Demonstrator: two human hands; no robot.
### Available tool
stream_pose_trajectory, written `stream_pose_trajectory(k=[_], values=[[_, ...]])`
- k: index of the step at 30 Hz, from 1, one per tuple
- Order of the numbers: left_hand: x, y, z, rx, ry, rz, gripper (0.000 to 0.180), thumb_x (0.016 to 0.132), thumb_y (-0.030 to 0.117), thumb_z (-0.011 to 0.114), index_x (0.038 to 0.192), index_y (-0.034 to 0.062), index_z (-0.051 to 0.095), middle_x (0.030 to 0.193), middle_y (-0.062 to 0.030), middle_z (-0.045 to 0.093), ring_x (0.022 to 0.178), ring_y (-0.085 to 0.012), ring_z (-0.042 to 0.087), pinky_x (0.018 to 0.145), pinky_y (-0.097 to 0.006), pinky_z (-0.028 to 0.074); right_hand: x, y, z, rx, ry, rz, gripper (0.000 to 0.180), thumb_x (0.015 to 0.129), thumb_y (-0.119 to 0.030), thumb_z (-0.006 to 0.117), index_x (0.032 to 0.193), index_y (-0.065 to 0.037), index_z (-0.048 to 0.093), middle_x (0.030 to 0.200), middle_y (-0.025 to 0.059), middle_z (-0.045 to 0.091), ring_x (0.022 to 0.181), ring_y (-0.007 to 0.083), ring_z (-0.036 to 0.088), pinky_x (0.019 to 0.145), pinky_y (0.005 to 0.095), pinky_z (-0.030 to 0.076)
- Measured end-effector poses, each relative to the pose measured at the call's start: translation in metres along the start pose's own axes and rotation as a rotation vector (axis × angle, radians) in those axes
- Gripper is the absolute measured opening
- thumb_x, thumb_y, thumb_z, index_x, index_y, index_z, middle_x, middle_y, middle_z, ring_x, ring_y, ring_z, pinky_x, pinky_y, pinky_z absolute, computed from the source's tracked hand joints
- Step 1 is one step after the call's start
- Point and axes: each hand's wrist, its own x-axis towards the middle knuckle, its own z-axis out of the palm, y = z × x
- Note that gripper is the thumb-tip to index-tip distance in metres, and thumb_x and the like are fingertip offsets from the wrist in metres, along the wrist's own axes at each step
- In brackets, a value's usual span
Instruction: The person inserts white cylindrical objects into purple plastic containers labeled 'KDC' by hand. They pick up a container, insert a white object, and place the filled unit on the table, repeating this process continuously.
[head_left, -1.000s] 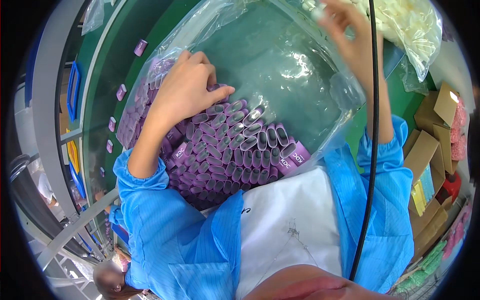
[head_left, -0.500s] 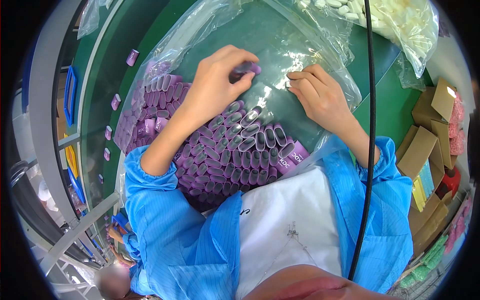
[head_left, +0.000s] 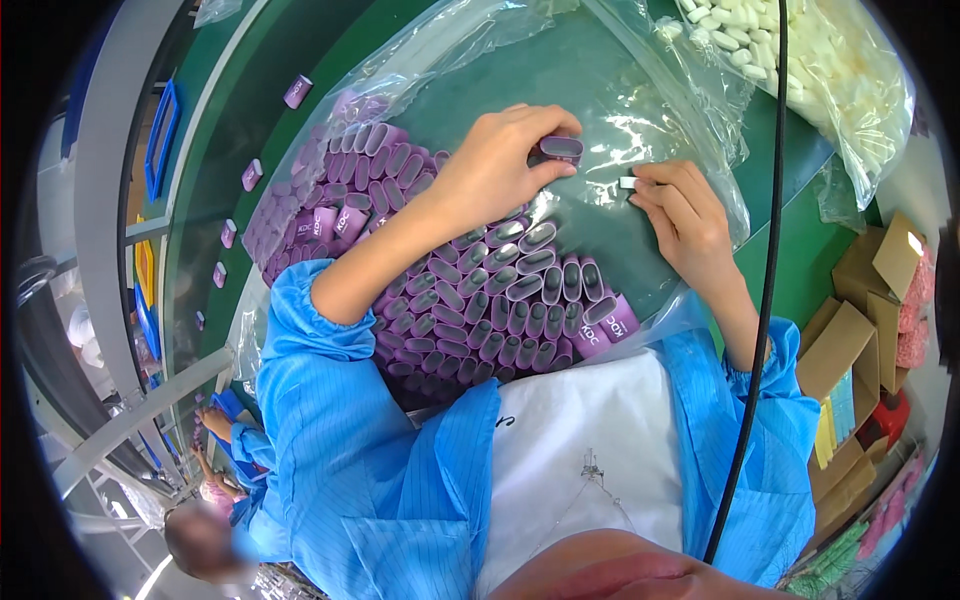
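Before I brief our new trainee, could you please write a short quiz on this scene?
1. Which hand holds a purple oval tube?
2. True or false: the small white piece in the right hand is apart from that tube.
3. Where in the picture is the clear bag of white pieces? (a) upper left (b) upper right (c) lower left

Key: 1. the left hand; 2. true; 3. b

little purple oval tube point(head_left: 562, 150), grayish end facing up, held just past the pile of matching tubes point(head_left: 480, 300), plus tiny white bit point(head_left: 628, 183), pinched at one end, beyond that pile's right side
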Motion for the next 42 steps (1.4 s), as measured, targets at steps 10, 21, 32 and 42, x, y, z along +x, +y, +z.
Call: stream_pose_trajectory(k=[10,21,32,42], values=[[0.001,-0.001,0.000,-0.049,-0.017,-0.029,0.026,0.077,0.007,0.084,0.096,-0.0002,0.069,0.092,-0.0088,0.070,0.081,-0.0184,0.070,0.074,-0.030,0.057,0.031,-0.007,-0.003,0.003,0.075,0.064,0.022,0.074,0.005,0.073,0.092,-0.001,0.064,0.092,0.0105,0.065,0.084,0.0293,0.061,0.072,0.0369,0.051],[0.001,-0.002,0.002,-0.068,-0.013,-0.087,0.026,0.076,0.010,0.085,0.095,0.0001,0.070,0.087,-0.0090,0.070,0.076,-0.0173,0.068,0.072,-0.031,0.055,0.042,-0.018,0.021,0.162,-0.025,0.008,0.023,0.075,0.006,0.073,0.096,-0.002,0.067,0.100,0.0086,0.065,0.086,0.0266,0.061,0.070,0.0368,0.052],[0.002,-0.003,0.001,-0.120,-0.017,-0.148,0.021,0.076,0.005,0.084,0.092,-0.0007,0.071,0.085,-0.0062,0.073,0.074,-0.0114,0.066,0.069,-0.027,0.054,0.051,-0.021,0.039,0.111,0.090,-0.046,0.019,0.072,0.007,0.073,0.090,0.000,0.070,0.091,0.0087,0.067,0.084,0.0281,0.060,0.070,0.0368,0.051],[0.002,-0.001,0.001,-0.226,-0.047,-0.242,0.024,0.074,0.007,0.087,0.093,0.0008,0.074,0.084,-0.0041,0.073,0.073,-0.0085,0.065,0.066,-0.025,0.053,0.048,-0.003,0.019,0.121,-0.048,-0.123,0.027,0.072,0.009,0.069,0.096,-0.001,0.070,0.095,0.0080,0.068,0.081,0.0265,0.062,0.069,0.0362,0.052]])
